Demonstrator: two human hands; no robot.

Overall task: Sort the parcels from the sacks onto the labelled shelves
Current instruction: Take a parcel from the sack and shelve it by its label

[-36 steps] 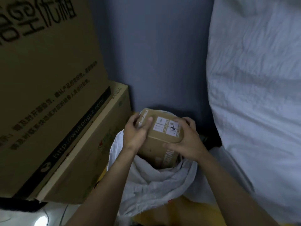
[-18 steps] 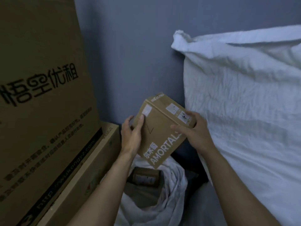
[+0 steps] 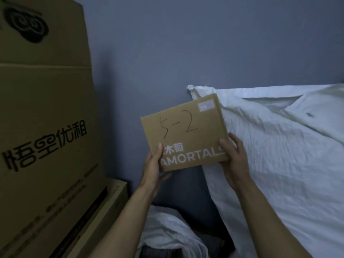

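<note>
Head view: one parcel (image 3: 184, 133) is in sight, a flat brown cardboard box held up in front of the blue-grey wall (image 3: 167, 53), tilted a little. Its broad face is towards the camera, with "5-2" handwritten on it, "AMORTALS" printed in white below, and a small pale label in the upper right corner.

Two hands hold it. The left hand (image 3: 152, 164) grips the lower left corner, thumb on the front face and the other fingers hidden behind. The right hand (image 3: 232, 151) grips the lower right corner, thumb on the front and fingers curled round the right edge.

There are two white sacks. The large sack (image 3: 279, 164) fills the right side, bulging and wrinkled, with a tied corner just behind the parcel's top; what it contains is hidden. The small sack (image 3: 173, 233) lies crumpled low down between the forearms, and its dark mouth shows nothing that can be made out.

Two cartons stand on the left: a tall printed carton (image 3: 46, 127) rests on a lower carton (image 3: 113, 200).
</note>
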